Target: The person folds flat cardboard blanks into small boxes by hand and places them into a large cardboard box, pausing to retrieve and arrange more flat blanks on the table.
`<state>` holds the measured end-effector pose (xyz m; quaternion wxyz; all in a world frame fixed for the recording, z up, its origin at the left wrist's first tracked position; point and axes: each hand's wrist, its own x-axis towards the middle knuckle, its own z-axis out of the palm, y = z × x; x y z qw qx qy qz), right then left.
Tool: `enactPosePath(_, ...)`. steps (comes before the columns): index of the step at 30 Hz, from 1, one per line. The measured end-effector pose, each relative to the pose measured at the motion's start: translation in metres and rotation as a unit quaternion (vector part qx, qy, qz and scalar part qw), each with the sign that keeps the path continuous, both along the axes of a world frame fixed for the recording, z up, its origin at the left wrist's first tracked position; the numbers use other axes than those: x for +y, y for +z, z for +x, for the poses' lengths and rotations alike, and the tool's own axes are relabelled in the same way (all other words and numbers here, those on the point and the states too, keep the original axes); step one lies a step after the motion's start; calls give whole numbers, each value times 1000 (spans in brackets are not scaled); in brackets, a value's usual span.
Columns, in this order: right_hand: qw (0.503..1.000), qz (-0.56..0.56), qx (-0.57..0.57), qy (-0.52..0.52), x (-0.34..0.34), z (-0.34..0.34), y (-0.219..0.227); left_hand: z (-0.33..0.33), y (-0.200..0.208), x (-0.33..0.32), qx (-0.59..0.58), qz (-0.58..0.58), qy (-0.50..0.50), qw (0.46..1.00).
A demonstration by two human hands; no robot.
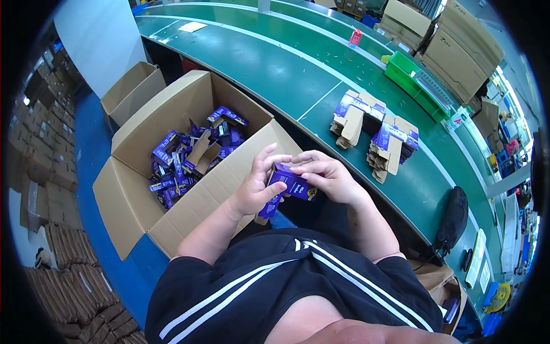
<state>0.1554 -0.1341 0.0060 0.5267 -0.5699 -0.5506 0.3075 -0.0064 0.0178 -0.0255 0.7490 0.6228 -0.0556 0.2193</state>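
Note:
Between my two hands is a small purple carton (293,184), held in front of my body, with a flap hanging toward my lap. My left hand (260,180) is closed round its left side, thumb across the front. On the upper right part of the carton, the fingers and thumb of my right hand (329,175) are pressed. Just left of my hands stands a large open cardboard box (229,183) with its flaps out. Many purple cartons (186,157) lie jumbled inside it, one showing a brown open side.
On the green workbench (275,69) to the right lie two stacks of flattened purple-and-white cartons (395,140). A black pouch (454,218) lies near the bench edge. Farther back are a green tray (407,74) and big cardboard boxes (452,57). Brown bundles (63,286) are piled on the left.

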Motion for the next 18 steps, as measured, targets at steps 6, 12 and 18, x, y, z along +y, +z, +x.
enactPosePath(6,993,77,-82,-47,-1,-16,13,3,0,4,27,60,38,997)
enactPosePath(12,914,132,-323,-207,4,-26,9,5,5,1,-9,213,160,964)
enactPosePath(18,882,197,-367,-219,7,-36,-3,7,1,-7,-49,271,205,939)
